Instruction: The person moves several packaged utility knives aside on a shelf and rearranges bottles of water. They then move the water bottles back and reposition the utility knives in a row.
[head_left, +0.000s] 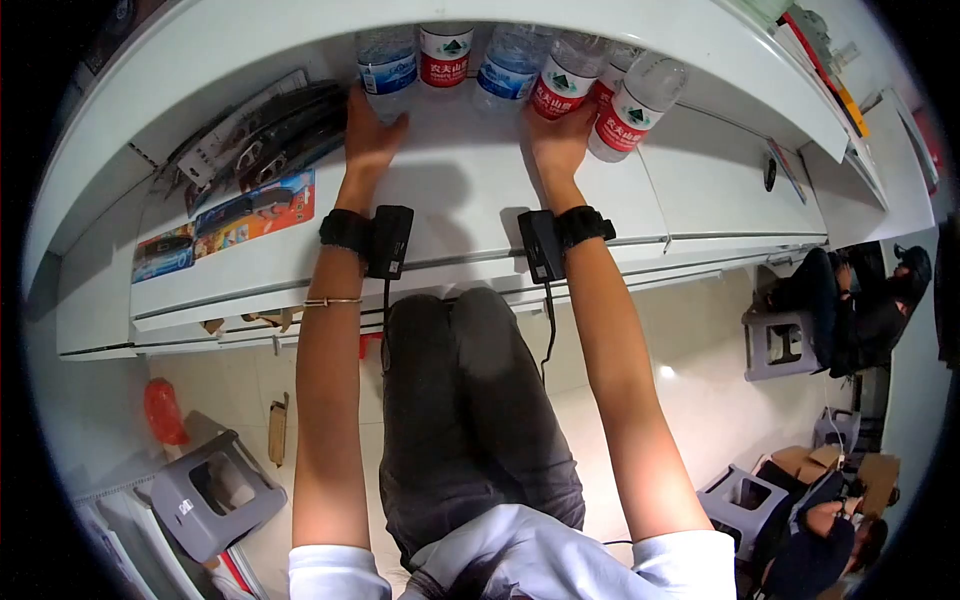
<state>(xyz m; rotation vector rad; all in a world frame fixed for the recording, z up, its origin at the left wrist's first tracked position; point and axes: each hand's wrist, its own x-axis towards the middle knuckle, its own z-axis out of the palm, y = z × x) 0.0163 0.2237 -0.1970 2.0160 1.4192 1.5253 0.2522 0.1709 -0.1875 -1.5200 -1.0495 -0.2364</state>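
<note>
On the white shelf stands a row of clear plastic water bottles. My left hand [371, 140] is round the lower part of the leftmost blue-label water bottle [388, 76], thumb on its right and fingers on its left. My right hand [560, 142] is closed round the base of a red-label water bottle [563, 88]. Between the hands stand another red-label bottle [445, 58] and a second blue-label bottle [508, 75]. To the right of my right hand, a red-label bottle [630, 115] leans in view, with one more partly hidden behind. The bottle tops are cut off by the shelf edge above.
Packaged items in dark plastic [265, 135] and orange-blue blister packs [225, 225] lie on the left. A small black object [770, 174] is at the right. Grey stools [215, 497] stand on the floor. Two people sit at the right. Overhead runs a white curved edge [330, 25].
</note>
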